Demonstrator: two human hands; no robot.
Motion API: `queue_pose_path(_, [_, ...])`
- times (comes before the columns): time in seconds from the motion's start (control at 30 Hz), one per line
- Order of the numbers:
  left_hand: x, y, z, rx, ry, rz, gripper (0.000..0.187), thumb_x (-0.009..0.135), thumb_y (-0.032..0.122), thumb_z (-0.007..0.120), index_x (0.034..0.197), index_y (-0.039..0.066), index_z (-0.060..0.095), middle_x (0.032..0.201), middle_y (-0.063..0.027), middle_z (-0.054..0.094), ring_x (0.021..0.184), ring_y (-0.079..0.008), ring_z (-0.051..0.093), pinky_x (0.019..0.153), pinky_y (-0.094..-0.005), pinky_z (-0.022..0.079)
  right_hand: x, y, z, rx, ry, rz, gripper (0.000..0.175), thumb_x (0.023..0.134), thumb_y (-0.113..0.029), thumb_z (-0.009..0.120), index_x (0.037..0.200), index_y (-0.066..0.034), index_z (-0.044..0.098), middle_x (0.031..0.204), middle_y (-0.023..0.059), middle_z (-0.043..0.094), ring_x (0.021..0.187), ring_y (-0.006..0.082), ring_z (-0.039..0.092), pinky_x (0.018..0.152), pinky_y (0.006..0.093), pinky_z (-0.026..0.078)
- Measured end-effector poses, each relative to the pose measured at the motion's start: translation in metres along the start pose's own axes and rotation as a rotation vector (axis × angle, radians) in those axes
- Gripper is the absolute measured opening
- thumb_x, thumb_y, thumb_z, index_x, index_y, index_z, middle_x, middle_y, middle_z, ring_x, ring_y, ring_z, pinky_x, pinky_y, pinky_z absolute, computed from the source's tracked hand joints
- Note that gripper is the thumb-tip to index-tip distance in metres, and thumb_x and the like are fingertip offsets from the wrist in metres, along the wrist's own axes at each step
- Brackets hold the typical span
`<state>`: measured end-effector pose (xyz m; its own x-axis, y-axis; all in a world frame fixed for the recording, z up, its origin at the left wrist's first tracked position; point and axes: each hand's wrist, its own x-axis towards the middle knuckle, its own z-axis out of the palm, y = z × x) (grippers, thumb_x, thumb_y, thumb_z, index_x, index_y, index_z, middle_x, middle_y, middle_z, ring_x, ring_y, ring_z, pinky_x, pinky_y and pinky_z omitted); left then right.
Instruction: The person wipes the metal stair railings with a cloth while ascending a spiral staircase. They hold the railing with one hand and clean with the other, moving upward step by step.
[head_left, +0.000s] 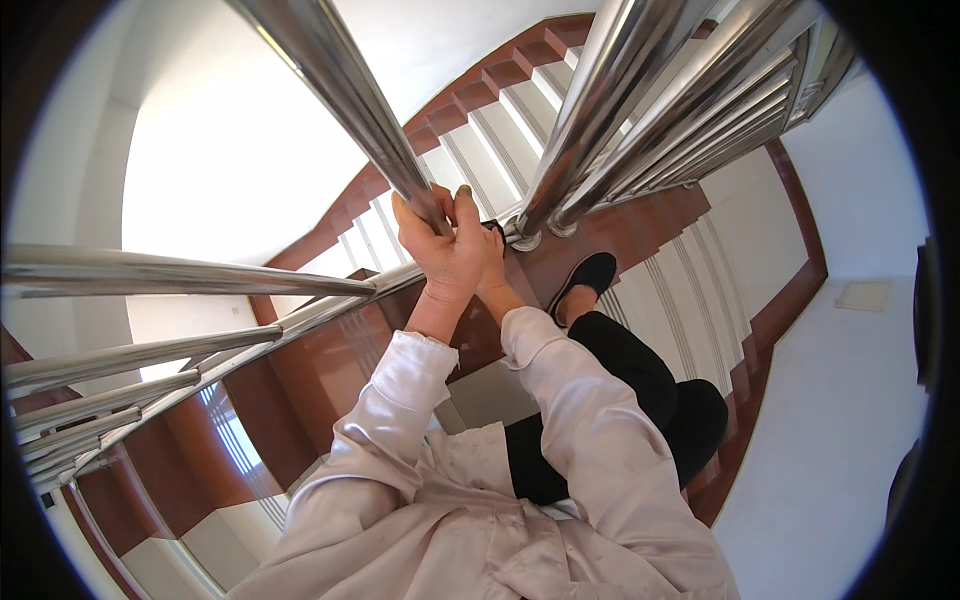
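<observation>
My left hand (442, 247) is wrapped around a polished stainless steel baluster (360, 112) of the stair railing, near its lower end. Close behind it, my right hand (493, 262) is mostly covered by the left one, so its grip cannot be made out. A small piece of some black material (493, 226) shows beside the right hand's fingers; most of it is hidden. Just to the right, two thick steel posts (581, 112) rise from round base flanges (527, 238). The bottom rail (330, 307) runs down to the left below my hands.
Several more balusters (150, 271) line the left side. Red-brown and white steps (487, 142) go along the curved wall beyond the railing. Other steps (675, 300) lie at right, near my black shoe (592, 276). A white wall (817, 405) bounds the right side.
</observation>
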<state>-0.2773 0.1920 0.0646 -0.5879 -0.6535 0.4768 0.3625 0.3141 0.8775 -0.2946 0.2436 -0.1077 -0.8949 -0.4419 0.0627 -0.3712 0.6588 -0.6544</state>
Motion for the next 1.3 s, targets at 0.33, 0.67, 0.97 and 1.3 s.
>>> queue_pose_path(0.33, [-0.011,-0.025,-0.075,0.156,-0.426,-0.249,0.036,0.092,0.018,0.066,0.12,-0.001,0.056,0.103,-0.0088,0.061,0.088,-0.0137,0.061,0.08,-0.0306,0.05,-0.039,-0.064,0.041,0.538,0.341,0.265,0.066,0.081,0.002,0.051,0.14,0.0164,0.025,0.143,0.0395,0.027,0.137,0.0541,0.023,0.117,0.0528,0.019])
queue_pose_path(0.67, [-0.05,-0.079,-0.108,1.219,-0.769,0.077,0.034,0.081,0.017,0.064,0.113,0.006,0.062,0.097,-0.0103,0.064,0.093,-0.0289,0.061,0.083,-0.0424,0.044,0.002,-0.002,0.039,1.57,0.471,1.169,0.013,0.066,0.005,0.05,0.079,0.0029,0.052,0.089,0.0155,0.053,0.072,0.031,0.055,0.073,0.0432,0.052])
queue_pose_path(0.97, [-0.044,-0.078,-0.098,1.219,-0.871,0.126,0.045,0.073,0.008,0.067,0.117,0.005,0.058,0.097,-0.0088,0.061,0.094,-0.027,0.059,0.082,-0.041,0.043,0.006,0.08,0.055,2.015,0.241,0.914,0.038,0.068,-0.004,0.043,0.1,0.003,0.061,0.099,0.0164,0.064,0.093,0.0363,0.065,0.088,0.05,0.055])
queue_pose_path(1.3, [-0.046,-0.072,-0.112,1.161,-0.912,0.084,0.064,0.07,0.006,0.069,0.131,-0.001,0.05,0.119,-0.0149,0.057,0.118,-0.0299,0.052,0.107,-0.0408,0.034,-0.017,-0.042,0.047,1.79,0.028,1.135,0.014,0.084,-0.012,0.047,0.087,-0.0037,0.059,0.088,0.0124,0.064,0.079,0.0297,0.065,0.073,0.0419,0.057])
